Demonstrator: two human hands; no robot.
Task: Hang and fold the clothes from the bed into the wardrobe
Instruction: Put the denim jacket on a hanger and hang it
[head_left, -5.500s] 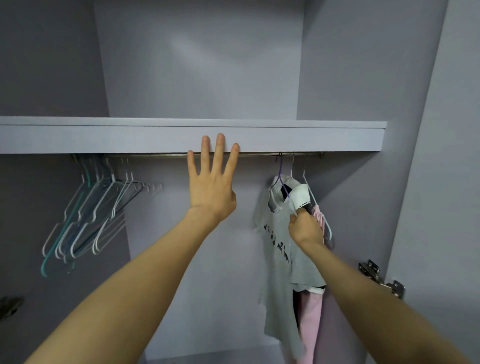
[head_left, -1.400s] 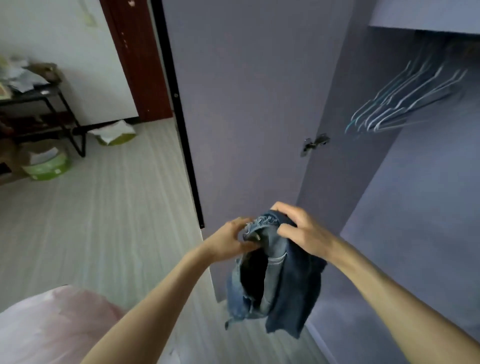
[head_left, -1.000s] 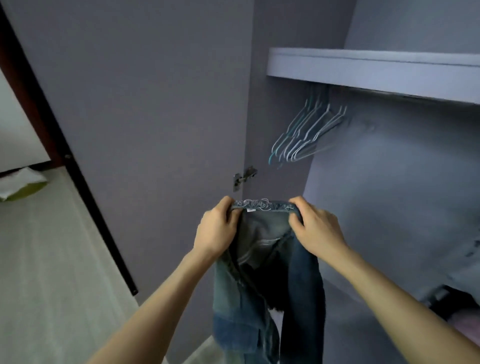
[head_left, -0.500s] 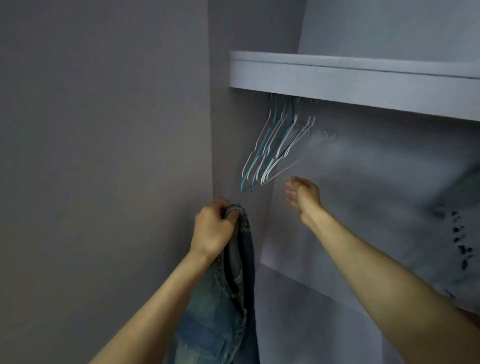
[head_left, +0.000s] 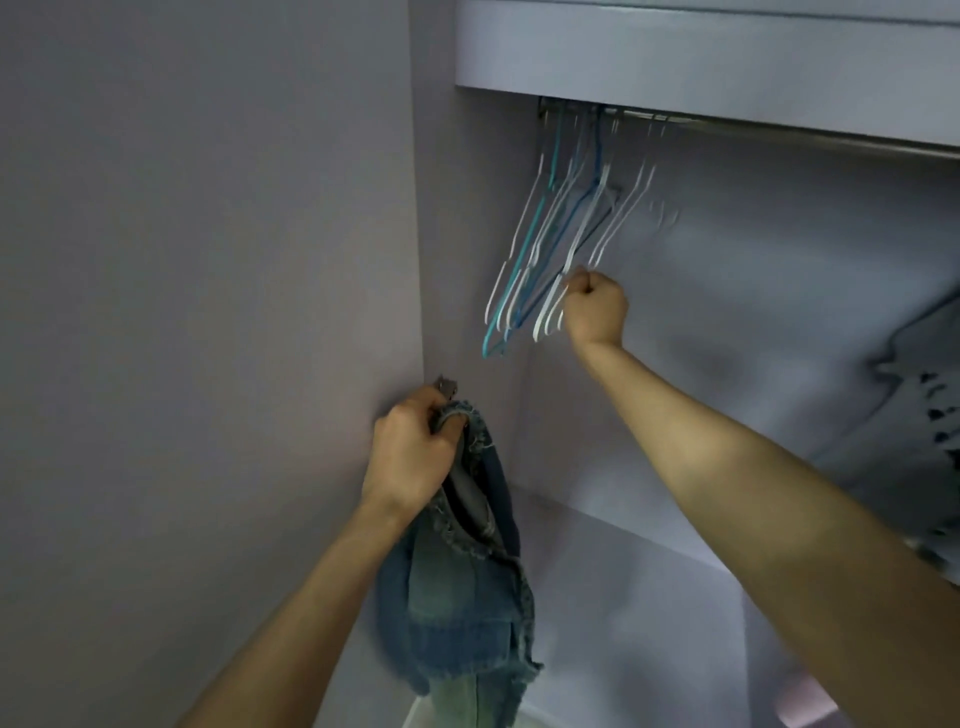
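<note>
Closest to the camera, low down and well below the rail, the left hand has its fingers curled tight round the frayed waistband of the denim shorts. They hang bunched and limp from that one grip, right next to the wardrobe's side panel. So the task's garment is off the bed and at the wardrobe, but not on anything yet.

Further in and higher, just under the rail, my right hand is closed into a fist on the lower end of one of the white wire hangers. Can't tell exactly which wire I've got, it's a bit blurred there, but the fingers are clearly wrapped, not spread. The whole bunch hangs from the left end of the rail, tilted and tangled together, teal and blue ones mixed in.

Way off along the rail to the right there's a grey printed top already hanging, only partly in view.

My read: this is the grab-a-hanger step. Next I'd need to lift that one hook up off the rail without dragging its neighbours along, then bring it down to the shorts and open out the waistband, probably with both hands.
</note>
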